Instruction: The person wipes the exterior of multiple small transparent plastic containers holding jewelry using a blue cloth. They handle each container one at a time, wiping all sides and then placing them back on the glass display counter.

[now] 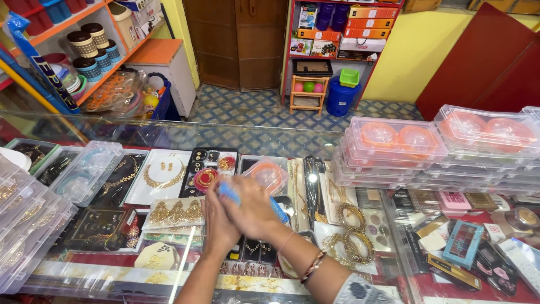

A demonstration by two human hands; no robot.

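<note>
From the head view I look across a small shop: yellow walls, a brown door at the back, shelves of tins and boxes at the far left and far centre, and a glass display surface (169, 138) running the full width in front of me. Under the glass lie trays of gold necklaces (163, 175) and bangles (357, 239); on top, at the right far edge, stands a stack of clear plastic cases with orange inserts (394, 149), and more clear boxes (25, 225) line the left edge.

Both hands meet over the middle of the surface, toward its near edge. My left hand (218, 222) is curled closed around the lower part of a blue comb-like piece (228, 192), and my right hand (253, 208) lies across it, its grip also pressed around that same blue piece, whose other end shows just past the right wrist. A clear packet with an orange insert (267, 174) sits just beyond the knuckles; I cannot tell whether the fingers touch it. The hands are motion-blurred, so finger detail is unclear.

As I judge it, handling this well means keeping the blue piece low over the glass, holding with both palms evenly, and working clear of the stacked cases on the right.
</note>
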